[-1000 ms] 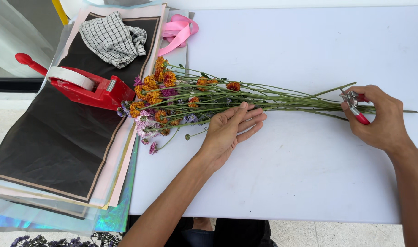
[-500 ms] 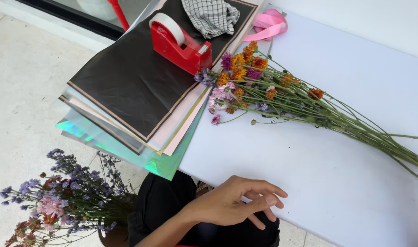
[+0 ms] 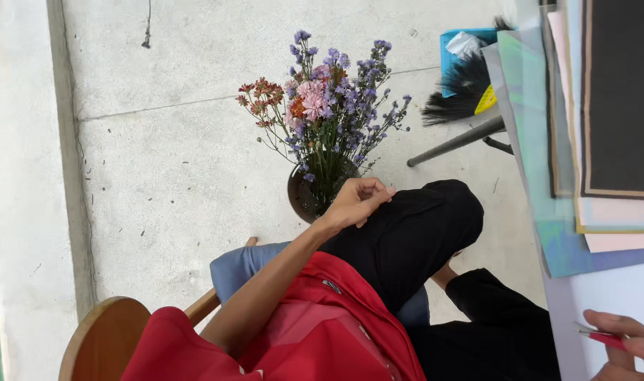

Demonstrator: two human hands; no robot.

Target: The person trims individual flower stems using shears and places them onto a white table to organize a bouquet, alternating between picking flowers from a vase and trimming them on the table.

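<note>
My left hand [image 3: 356, 202] hangs below the table, just over my knee, fingers loosely curled and holding nothing. It is right beside a dark pot [image 3: 301, 197] on the floor that holds a bunch of purple, pink and orange flowers [image 3: 325, 113]. My right hand [image 3: 622, 344] rests at the table's edge in the bottom right corner, closed on red-handled scissors [image 3: 604, 339]. Only part of that hand shows.
A stack of wrapping sheets [image 3: 590, 127], black, pink and iridescent, overhangs the white table [image 3: 611, 296] at the right. A black hand brush [image 3: 459, 92] and blue dustpan [image 3: 470, 46] lie on the concrete floor. A wooden chair [image 3: 103, 339] with a blue cushion is under me.
The view has swung from the table down to the floor on my left. My left hand has left the table's flowers and come down next to the potted bunch.
</note>
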